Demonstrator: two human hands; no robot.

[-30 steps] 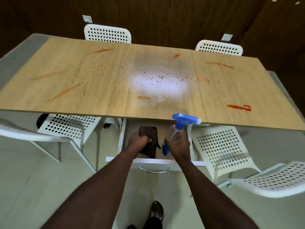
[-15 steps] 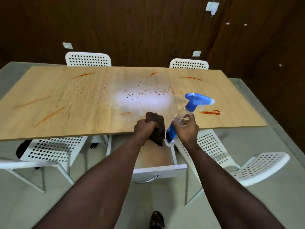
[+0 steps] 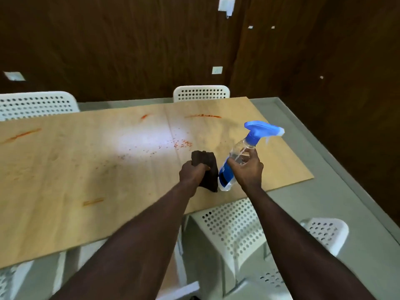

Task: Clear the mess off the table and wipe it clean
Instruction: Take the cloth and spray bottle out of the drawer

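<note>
A light wooden table (image 3: 65, 169) carries red-orange smears (image 3: 203, 116) and scattered red specks (image 3: 181, 144). My left hand (image 3: 191, 172) grips a dark brown cloth (image 3: 205, 167) above the table's right half. Beside it my right hand (image 3: 246, 167) holds a clear spray bottle (image 3: 238, 156) by its body; the blue trigger head (image 3: 262, 129) points right and the bottle leans toward the table's far right. A bright glare patch covers the table's middle.
White perforated chairs stand at the far side (image 3: 201, 93), (image 3: 36, 103) and near the front right (image 3: 233, 230), (image 3: 324, 232). A dark wooden wall (image 3: 129, 50) lies behind. Grey floor (image 3: 313, 202) runs along the table's right end.
Both hands rose from the open drawer under the table and now hold the cloth and bottle above the tabletop. My view has swung up and to the right; the drawer is out of sight.
</note>
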